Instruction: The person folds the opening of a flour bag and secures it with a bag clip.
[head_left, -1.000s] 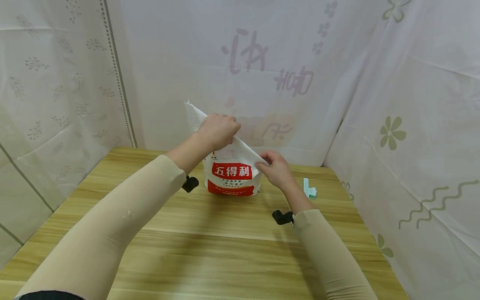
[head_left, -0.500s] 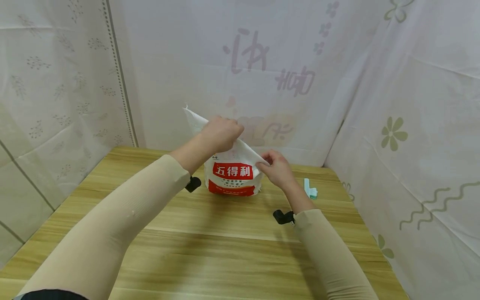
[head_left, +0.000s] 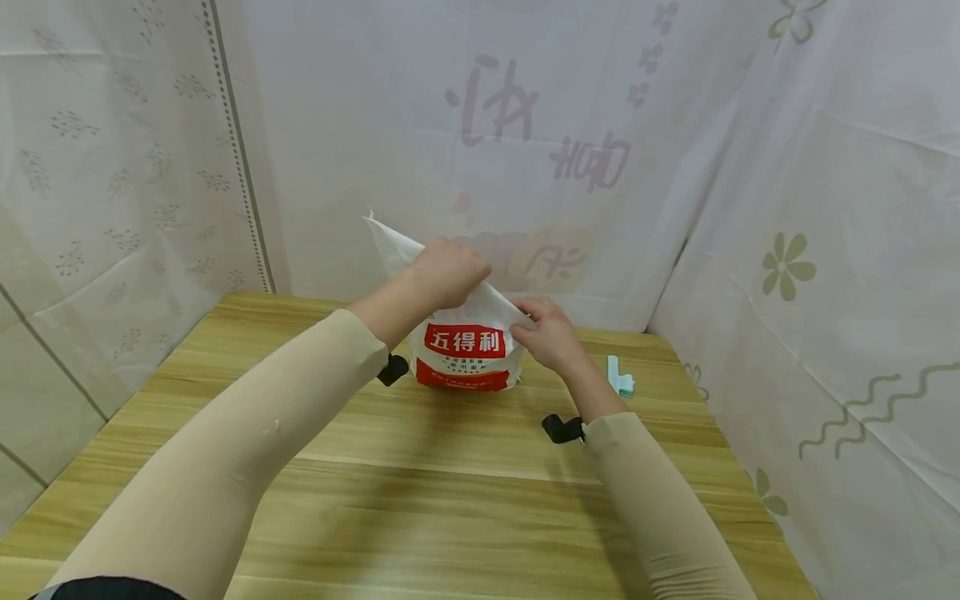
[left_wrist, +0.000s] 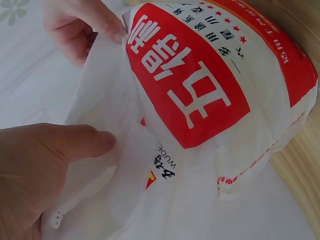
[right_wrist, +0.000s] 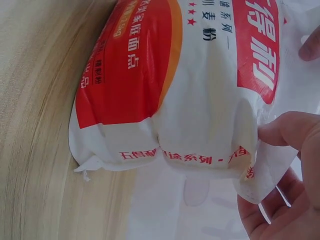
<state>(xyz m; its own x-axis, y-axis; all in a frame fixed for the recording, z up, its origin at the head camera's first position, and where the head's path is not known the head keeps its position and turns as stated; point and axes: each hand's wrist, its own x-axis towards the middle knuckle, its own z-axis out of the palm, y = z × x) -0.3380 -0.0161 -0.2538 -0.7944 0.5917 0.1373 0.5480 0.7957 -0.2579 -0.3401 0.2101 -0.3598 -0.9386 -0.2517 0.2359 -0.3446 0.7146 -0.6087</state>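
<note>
A white flour bag (head_left: 465, 360) with red panels and Chinese lettering stands upright on the table. Its loose upper part slants up to a point on the left. My left hand (head_left: 452, 273) grips the upper edge near its middle, thumb on the front face, as the left wrist view shows with the bag's red label (left_wrist: 190, 80). My right hand (head_left: 551, 335) pinches the right end of that edge between thumb and fingers. In the right wrist view the thumb of this hand (right_wrist: 295, 155) presses the white plastic beside the label.
A light teal sealing clip (head_left: 620, 378) lies on the wooden table (head_left: 405, 508), right of my right hand. Pale printed curtains (head_left: 322, 150) hang behind the table and along both sides.
My left hand has moved slightly down and to the right with the bag's upper edge, and the raised corner sits lower. My right hand keeps its pinch almost in place.
</note>
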